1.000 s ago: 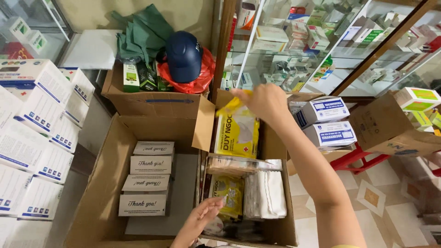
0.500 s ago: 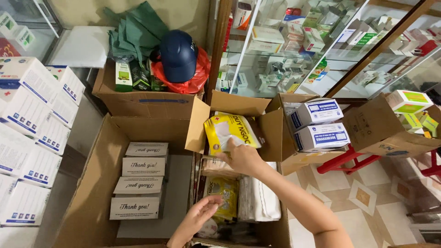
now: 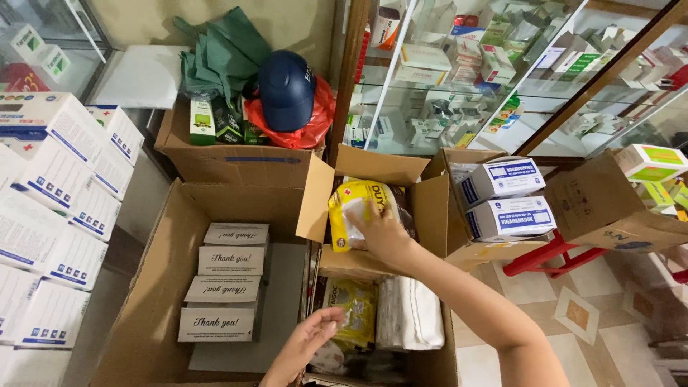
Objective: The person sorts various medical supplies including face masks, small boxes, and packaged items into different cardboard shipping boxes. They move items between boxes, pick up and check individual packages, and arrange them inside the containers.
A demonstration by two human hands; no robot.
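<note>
Head: yellow packet (image 3: 358, 208) under right hand (image 3: 383, 233) (touching)

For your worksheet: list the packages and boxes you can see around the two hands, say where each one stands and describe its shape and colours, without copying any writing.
Yellow packet: soft bag, under the right hand, upper middle box.
Small beige boxes: four flat cartons in a column, big open carton.
White-and-blue boxes: two stacked, in the right carton.
White cartons: blue-marked stack, far left.
Green boxes: upright, rear carton.
Left hand: open, beside a yellow bag.
</note>
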